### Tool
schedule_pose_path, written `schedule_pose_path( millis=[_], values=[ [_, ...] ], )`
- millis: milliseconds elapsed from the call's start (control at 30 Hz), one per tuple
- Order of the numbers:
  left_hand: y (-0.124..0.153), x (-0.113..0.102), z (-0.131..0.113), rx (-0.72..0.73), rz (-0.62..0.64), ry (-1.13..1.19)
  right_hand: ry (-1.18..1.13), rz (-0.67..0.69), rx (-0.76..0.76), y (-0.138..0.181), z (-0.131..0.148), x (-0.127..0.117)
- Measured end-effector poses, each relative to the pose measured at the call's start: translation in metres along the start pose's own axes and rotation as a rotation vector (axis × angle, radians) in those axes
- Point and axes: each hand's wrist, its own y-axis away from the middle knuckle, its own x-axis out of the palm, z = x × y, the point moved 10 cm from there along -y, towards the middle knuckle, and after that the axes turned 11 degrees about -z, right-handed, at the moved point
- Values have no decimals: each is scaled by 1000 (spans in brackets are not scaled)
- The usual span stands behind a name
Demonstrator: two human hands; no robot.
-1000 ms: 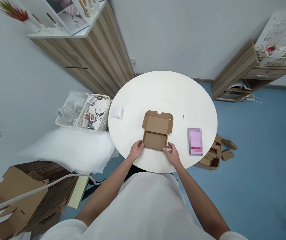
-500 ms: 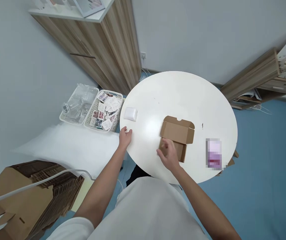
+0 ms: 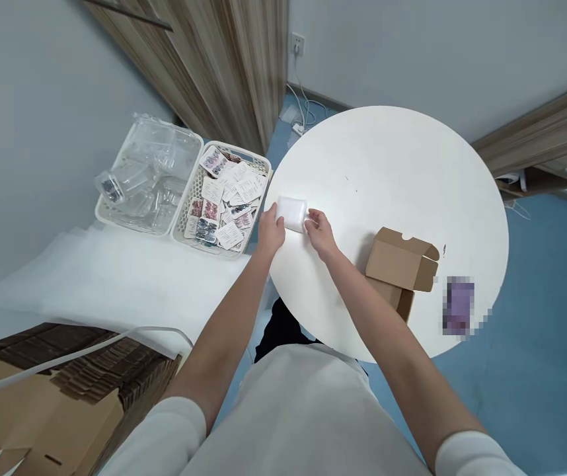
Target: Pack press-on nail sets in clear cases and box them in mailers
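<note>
The left hand (image 3: 270,231) and right hand (image 3: 320,235) have shifted from the open box (image 3: 395,258) to the white packet (image 3: 291,213), left of and beyond the box; handling now centres there. The packet lies between 2 sets of curled fingers, at its left and right edges; firm grip cannot be confirmed.
</note>
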Motion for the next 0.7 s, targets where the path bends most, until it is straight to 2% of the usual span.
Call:
schedule_pose_path(
  millis=[133,233,300,400,533,700],
  values=[
    [2,3,9,-17,23,75,-118,51,13,4,-5,15],
    [16,7,14,-94,56,186,-143,5,24,12,-15,3],
    [32,6,9,-123,70,277,-153,-26,7,23,-16,-14],
    [68,5,-15,-103,95,387,-195,-36,-57,52,-7,-50],
    [135,14,-51,-66,146,426,-240,-60,-83,105,-6,-118],
    [219,58,-84,-3,271,368,-226,-117,-71,152,-39,-208]
  ],
)
